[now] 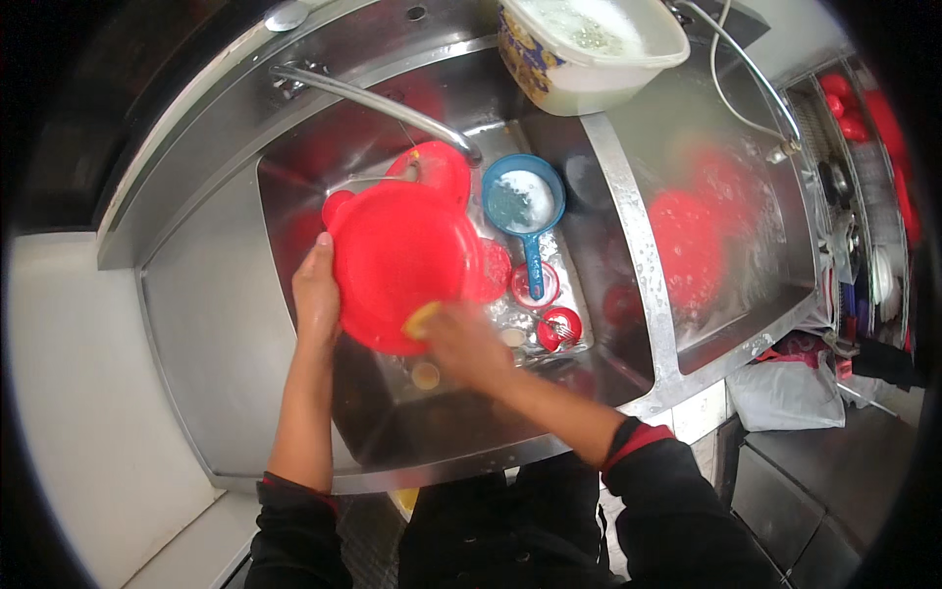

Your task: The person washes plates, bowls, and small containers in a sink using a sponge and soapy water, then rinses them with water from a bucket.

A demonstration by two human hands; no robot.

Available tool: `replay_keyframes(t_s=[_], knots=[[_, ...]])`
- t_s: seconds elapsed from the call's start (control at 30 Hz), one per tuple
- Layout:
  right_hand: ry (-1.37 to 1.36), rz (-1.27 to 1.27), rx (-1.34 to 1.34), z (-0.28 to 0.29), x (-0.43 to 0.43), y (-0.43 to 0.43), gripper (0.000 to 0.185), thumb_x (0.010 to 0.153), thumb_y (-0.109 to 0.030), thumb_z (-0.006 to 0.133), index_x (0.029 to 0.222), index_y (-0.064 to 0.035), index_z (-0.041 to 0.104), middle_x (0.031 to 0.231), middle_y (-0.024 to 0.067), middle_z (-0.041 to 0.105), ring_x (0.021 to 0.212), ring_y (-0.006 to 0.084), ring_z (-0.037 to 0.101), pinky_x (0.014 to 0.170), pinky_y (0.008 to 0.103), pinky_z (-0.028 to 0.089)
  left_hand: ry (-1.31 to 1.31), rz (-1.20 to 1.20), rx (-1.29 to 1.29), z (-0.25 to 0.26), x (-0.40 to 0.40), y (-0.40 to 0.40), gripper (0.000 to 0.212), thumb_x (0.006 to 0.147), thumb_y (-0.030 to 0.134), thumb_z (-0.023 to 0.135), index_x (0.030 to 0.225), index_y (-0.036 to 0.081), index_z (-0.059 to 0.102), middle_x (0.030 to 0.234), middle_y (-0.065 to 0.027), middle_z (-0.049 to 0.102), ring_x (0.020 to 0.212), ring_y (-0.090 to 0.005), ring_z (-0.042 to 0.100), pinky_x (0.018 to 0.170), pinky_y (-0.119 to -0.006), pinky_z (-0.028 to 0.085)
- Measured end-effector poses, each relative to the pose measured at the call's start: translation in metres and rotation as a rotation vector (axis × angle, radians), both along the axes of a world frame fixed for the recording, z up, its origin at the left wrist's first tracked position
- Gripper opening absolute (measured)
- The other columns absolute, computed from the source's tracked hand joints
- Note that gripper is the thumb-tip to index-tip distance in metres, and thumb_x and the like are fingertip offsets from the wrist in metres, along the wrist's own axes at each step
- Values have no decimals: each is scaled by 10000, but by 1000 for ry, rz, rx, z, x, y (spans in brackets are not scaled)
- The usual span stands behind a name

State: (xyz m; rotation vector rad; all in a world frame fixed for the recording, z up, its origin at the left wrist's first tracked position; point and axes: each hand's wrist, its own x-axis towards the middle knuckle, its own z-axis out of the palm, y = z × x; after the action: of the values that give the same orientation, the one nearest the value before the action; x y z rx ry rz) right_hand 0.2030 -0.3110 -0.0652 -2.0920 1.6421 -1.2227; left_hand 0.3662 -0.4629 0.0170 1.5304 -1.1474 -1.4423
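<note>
A red round plate (pixel 405 258) is tilted over the left basin of a steel sink, its left rim gripped by my left hand (pixel 318 294). My right hand (pixel 467 342), blurred, holds a yellow sponge (pixel 422 321) against the plate's lower right part. Right of the plate, a blue dipper (pixel 524 195) with a handle contains foamy liquid. Below it sit a small red-rimmed dish (pixel 536 285) and a small red cup (pixel 559 329) with a fork. Another red dish (pixel 441 166) lies partly hidden behind the plate.
A steel faucet (pixel 383 110) reaches over the left basin. A white tub (pixel 589 81) of suds stands at the back by the divider (pixel 633 213). Red dishes (pixel 684 243) lie in the water-filled right basin. A wire rack (pixel 861 184) with kitchenware stands at the far right.
</note>
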Motion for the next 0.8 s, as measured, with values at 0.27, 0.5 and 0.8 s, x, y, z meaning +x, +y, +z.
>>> replay_keyframes(t_s=[0.27, 0.5, 0.8], knots=[[-67, -319, -82, 6, -10, -65, 171, 924, -184, 661, 1071, -100, 685, 1255, 168, 607, 1207, 392, 554, 998, 543, 435, -392, -332, -103, -20, -20, 33, 487, 1071, 377, 559, 1276, -50, 674, 1146, -124, 729, 1068, -154, 644, 932, -315, 512], [-290, -383, 402, 8, -72, -62, 328, 937, -228, 700, 1222, -77, 637, 1370, 169, 602, 1268, 348, 572, 1035, 458, 463, 69, -56, 109, -15, 18, 24, 432, 1063, 328, 583, 1319, -17, 631, 1228, -114, 685, 1055, -194, 664, 937, -329, 538], [-254, 331, 577, 44, -139, -89, 395, 894, -213, 767, 1275, -126, 703, 1157, 159, 727, 1103, 301, 663, 961, 386, 506, -66, -976, 239, -47, -38, 9, 556, 985, 412, 681, 1333, -18, 625, 1237, -119, 695, 1121, -207, 652, 987, -378, 501]])
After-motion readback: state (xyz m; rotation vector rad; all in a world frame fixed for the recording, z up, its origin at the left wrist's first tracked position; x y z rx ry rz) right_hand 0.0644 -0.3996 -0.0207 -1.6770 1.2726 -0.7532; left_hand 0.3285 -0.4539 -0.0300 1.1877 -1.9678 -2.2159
